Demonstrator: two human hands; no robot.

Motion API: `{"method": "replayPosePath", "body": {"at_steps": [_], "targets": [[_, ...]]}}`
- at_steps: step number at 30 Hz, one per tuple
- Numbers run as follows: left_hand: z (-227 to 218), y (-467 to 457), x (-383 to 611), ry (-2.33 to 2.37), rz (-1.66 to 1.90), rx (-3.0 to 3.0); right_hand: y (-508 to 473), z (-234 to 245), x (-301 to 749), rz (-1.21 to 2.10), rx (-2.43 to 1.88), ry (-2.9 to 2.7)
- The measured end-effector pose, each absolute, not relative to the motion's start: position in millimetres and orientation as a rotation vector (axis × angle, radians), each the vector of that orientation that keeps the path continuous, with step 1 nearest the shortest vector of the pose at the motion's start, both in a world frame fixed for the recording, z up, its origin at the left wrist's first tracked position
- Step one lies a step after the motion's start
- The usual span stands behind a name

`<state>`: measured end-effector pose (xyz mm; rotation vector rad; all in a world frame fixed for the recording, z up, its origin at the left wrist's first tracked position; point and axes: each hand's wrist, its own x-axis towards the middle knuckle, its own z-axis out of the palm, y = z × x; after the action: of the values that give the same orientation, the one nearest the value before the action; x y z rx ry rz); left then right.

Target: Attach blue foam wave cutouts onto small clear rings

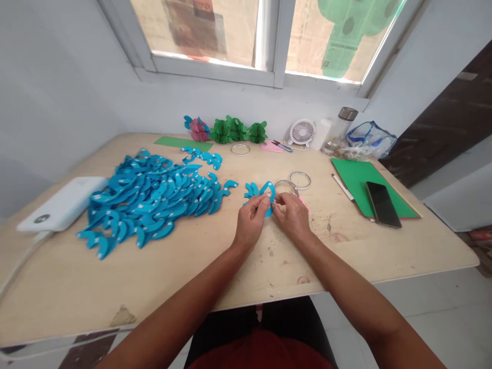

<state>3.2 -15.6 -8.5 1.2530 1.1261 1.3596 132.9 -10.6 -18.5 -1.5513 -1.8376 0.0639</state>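
Note:
Between my fingertips is a curved blue paper cutout (pixel 269 187) with small white squares on it. My left hand (pixel 250 219) pinches its left side, thumb and forefinger pressed together. At the other side my right hand (pixel 292 215) is closed on the same cutout. More blue cutouts (pixel 251 190) lie just behind my left fingers. A large heap of similar blue cutouts (pixel 154 189), many with white squares, spreads to the left. Something pink (pixel 304 205) sticks out beside my right hand. Rolls of narrow tape (pixel 300 180) rest just behind it.
At the back stand green paper honeycomb shapes (pixel 235 130), a pink one (pixel 199 129), snips (pixel 282 146), a small fan (pixel 302 132) and a bottle (pixel 342 128). Rightward lie a pen (pixel 343 187), green sheets (pixel 355 179) and a phone (pixel 383 204). A power bank (pixel 63 202) sits left.

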Motion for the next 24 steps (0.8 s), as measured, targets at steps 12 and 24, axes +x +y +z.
{"method": "replayPosePath", "body": {"at_steps": [12, 24], "targets": [[0, -12, 2, 1.195, 1.334, 0.932, -5, -18, 136, 0.490, -1.438, -1.728], [2, -16, 3, 1.149, 1.356, 1.107, 1, -22, 137, 1.049, -1.243, -1.367]]}}
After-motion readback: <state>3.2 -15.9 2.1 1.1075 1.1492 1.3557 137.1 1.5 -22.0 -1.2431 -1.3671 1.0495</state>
